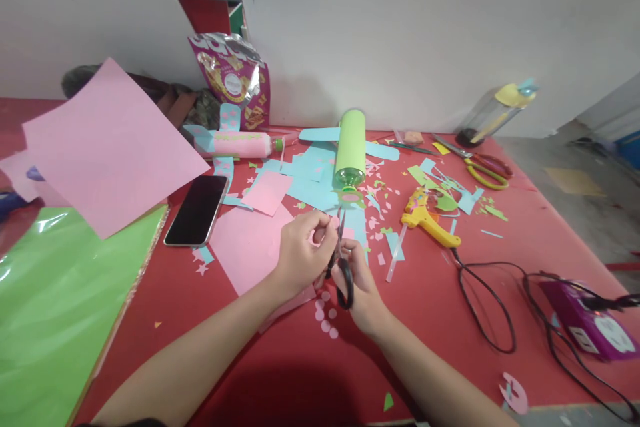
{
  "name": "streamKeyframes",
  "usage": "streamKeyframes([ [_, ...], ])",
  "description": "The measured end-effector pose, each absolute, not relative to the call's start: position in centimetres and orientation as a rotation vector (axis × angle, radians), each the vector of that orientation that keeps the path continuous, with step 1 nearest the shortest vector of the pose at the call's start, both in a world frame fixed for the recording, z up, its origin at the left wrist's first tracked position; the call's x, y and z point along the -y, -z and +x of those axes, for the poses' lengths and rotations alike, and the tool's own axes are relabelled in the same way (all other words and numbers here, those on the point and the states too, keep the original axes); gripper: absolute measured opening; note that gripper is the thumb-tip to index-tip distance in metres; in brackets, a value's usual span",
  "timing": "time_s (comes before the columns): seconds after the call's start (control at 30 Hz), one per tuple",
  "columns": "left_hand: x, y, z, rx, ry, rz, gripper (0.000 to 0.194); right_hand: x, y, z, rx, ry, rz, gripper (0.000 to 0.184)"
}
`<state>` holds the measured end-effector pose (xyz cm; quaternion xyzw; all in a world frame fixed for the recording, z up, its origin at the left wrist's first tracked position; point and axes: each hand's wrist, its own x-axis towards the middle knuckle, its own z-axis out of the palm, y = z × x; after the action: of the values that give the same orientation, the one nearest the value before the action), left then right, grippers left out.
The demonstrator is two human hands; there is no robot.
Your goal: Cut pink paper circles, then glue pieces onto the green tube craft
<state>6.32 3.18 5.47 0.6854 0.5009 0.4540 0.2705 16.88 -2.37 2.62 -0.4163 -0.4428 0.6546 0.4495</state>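
Two bare hands meet over the middle of a red bench (430,307), both of them occupied. The left hand (303,250) pinches a small pink paper scrap (334,221), thumb and forefinger closed narrow on it; the right hand (364,290) grips a pair of scissors (341,233), its fingers curled about the black handles. We see the scissors' long axis run away from the near edge, points aimed at the far edge, the blades looking only slightly parted. The scrap sits at the left fingertips, just left of the blades; whether paper and metal touch, we cannot tell. In our judgement that close side-by-side placing is the relation that counts, with the left hand nearer the scrap and the right governing the angle of the blades. Between the handles and the near edge lies a cluster of pink paper dots (320,314). Beyond the points, toward the far edge, we find a green bottle (351,147) with blue wings (320,135), its neck turned to the hands, while a yellow glue gun (430,221) rests toward the right edge and a phone (197,211) toward the left.
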Motion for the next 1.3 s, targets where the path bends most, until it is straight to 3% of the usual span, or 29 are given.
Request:
streamKeyframes([
  [0.33,-2.71,-5.38,6.57,-1.369,-1.224,1.858,0.022,2.1,-2.67,16.94,1.132,-1.454,-1.073,0.027],
  [1.3,-2.72,-5.16,6.65,-1.425,-1.259,1.891,0.024,1.98,-2.66,16.88,1.082,-1.532,-1.024,0.027],
])
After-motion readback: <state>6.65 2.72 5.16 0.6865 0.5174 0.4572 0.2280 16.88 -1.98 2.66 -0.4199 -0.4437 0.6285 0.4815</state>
